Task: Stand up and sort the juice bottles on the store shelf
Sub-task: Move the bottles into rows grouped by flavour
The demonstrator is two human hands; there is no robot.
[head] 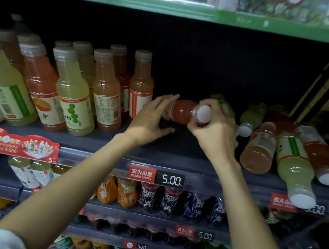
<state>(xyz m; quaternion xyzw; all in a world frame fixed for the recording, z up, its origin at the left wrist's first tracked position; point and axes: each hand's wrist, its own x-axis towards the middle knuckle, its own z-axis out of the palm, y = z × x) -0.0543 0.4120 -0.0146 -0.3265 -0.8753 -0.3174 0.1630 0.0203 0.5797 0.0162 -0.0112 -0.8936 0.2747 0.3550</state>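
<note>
Store shelf (112,150): left bottles (74,91) standing sorted. Right hand (213,131) gripping red bottle (182,112) by neck, left hand (151,120) released, steadying it. Right pile (284,146) lying unsorted.

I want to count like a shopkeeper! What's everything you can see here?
Standing juice bottles: about ten, pale green and orange-pink, left on shelf.
Held red juice bottle: one, on its side, mid-shelf.
Fallen juice bottles: about six, green, orange, red, lying right.
Price tag: one, red and black, reads 5.00, shelf edge.
Promo sign: one, red, left edge.
Lower drinks: many, orange, dark, green, shelves below.
Left hand: open, touching the held bottle.
Right hand: grip near its cap.
</note>
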